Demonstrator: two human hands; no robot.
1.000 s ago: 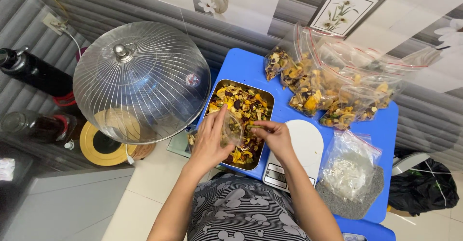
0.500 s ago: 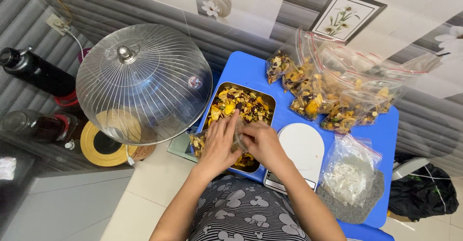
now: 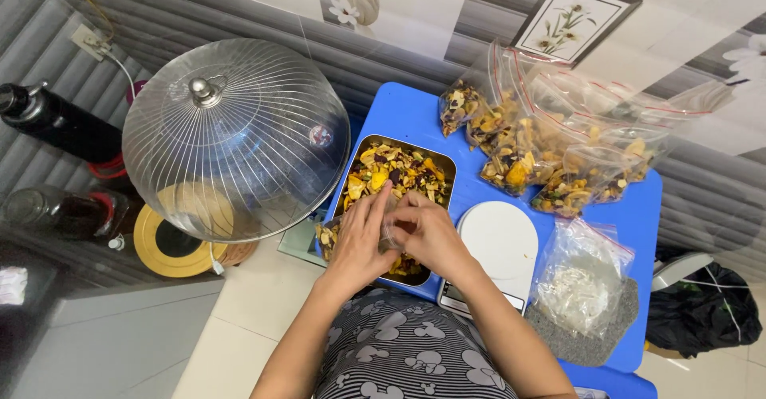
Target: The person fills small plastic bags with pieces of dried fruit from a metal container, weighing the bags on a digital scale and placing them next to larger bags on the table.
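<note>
A metal tray [image 3: 444, 162] full of mixed dried fruit chips sits on a small blue table [image 3: 403, 113]. Over the tray's near end, my left hand [image 3: 361, 239] holds a small clear plastic bag [image 3: 329, 235] partly filled with the mix. My right hand [image 3: 429, 235] is pressed against the left, fingers curled at the bag's mouth; what they pinch is hidden. A white kitchen scale [image 3: 501, 247] stands just right of the tray.
Several filled zip bags [image 3: 550, 159] lie at the table's back right. A bag of small white sachets [image 3: 578, 287] rests on a grey pad at the right. A clear domed cover [image 3: 235, 136] and dark bottles [image 3: 56, 124] stand to the left.
My right hand moved left from the tray's edge to meet the left hand at the bag. Both hands drew a little nearer to me.
</note>
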